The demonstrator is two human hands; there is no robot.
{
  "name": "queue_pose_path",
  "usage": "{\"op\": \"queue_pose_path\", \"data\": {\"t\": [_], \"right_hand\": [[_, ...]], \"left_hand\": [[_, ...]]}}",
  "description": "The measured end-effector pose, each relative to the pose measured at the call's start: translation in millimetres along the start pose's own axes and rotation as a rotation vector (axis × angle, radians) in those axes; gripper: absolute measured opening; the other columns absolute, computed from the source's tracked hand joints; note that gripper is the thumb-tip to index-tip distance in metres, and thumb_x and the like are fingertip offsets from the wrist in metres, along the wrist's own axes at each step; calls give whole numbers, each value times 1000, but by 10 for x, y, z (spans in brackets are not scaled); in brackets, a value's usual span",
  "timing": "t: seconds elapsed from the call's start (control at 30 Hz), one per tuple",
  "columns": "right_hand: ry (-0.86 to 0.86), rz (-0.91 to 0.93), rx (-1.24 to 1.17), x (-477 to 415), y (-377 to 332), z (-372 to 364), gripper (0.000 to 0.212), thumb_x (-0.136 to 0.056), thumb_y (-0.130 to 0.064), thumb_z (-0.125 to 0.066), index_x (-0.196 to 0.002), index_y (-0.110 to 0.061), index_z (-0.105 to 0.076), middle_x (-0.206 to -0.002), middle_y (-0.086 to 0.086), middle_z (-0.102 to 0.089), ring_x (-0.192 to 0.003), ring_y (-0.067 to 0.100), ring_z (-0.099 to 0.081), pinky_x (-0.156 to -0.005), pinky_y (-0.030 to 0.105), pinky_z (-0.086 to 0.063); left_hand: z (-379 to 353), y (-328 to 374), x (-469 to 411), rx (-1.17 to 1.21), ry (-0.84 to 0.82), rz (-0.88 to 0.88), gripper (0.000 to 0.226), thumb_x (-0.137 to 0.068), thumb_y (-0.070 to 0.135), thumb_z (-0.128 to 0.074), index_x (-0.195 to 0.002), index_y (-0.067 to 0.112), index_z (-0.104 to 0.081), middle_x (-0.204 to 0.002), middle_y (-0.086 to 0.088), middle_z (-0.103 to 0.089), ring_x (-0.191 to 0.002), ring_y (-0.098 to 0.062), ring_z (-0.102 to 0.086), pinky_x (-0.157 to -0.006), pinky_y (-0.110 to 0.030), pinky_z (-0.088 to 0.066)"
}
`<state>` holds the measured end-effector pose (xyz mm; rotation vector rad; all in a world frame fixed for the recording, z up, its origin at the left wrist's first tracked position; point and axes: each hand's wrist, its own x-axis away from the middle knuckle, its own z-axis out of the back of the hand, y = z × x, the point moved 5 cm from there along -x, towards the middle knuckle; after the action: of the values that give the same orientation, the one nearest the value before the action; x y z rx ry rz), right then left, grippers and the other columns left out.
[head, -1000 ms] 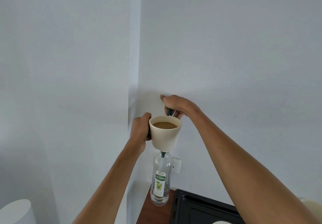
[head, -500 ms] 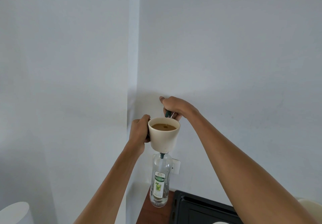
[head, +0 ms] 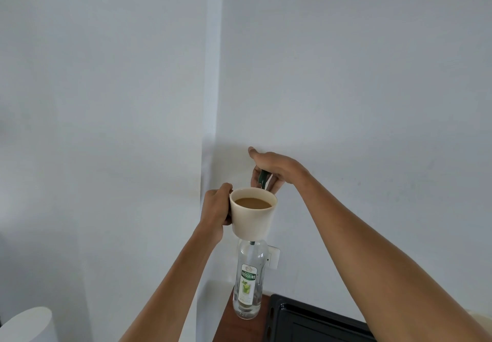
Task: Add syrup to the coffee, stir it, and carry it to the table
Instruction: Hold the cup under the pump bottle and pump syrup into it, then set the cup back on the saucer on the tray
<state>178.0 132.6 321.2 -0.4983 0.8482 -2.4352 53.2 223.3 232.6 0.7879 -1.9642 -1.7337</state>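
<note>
Left hand (head: pixel 217 212) is gripping the cream cup (head: pixel 253 215) at its left side, fingers wrapped round it, holding it upright in the air. Light brown coffee (head: pixel 253 202) is sitting below the rim. Right hand (head: pixel 271 167) is pinching a dark green handle (head: pixel 263 179) just behind the cup's far rim. Syrup bottle (head: pixel 247 280) is standing directly below the cup on a brown surface (head: pixel 226 323), left of a black tray (head: pixel 306 323).

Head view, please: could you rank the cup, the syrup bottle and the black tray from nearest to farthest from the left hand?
1. Cup: gripped by the left hand.
2. Syrup bottle: below the cup.
3. Black tray: lower right.
</note>
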Motion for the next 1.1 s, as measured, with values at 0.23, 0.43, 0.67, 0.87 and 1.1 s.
{"op": "queue_pose_path", "data": {"t": [0.23,0.43,0.67,0.87,1.1], "right_hand": [[-1,-5,12,66,-69,50,97,-101,-68,-9,-81,-6,-81,-87,15,-77,-72,31,-76,-55,31,-60],[65,95,-90,182,-53,195,87,-105,-63,-13,-103,-4,-77,-87,15,-80,-78,33,-78,-72,36,-65],[488,359,-341,775,556,388,46,-105,-51,-41,-109,-19,-73,-94,4,-78,-82,21,-78,-74,33,-64],[307,343,-501,1193,1368,-100,53,-106,-56,-34,-124,-20,-69,-114,2,-75,-108,18,-71,-96,35,-58],[148,289,-611,1708,2092,-397,61,-100,-65,-30,-124,-27,-72,-117,-5,-76,-107,9,-73,-96,27,-57]], "left_hand": [[-3,39,18,24,23,3,41,-91,19,-47,-52,17,-37,-47,1,-37,-44,-15,-33,-37,-20,-26],[-2,24,54,36,31,4,42,-92,17,-47,-52,17,-36,-45,3,-36,-40,-13,-33,-37,-16,-25],[-43,-97,200,46,45,12,39,-90,17,-48,-56,18,-31,-48,2,-30,-42,-15,-26,-38,-18,-22],[-259,-268,508,32,48,10,38,-90,18,-49,-54,16,-36,-50,-1,-31,-44,-17,-26,-40,-19,-21],[-693,-618,957,41,41,64,32,-93,20,-51,-62,15,-44,-52,-2,-37,-44,-17,-33,-38,-17,-24]]}}
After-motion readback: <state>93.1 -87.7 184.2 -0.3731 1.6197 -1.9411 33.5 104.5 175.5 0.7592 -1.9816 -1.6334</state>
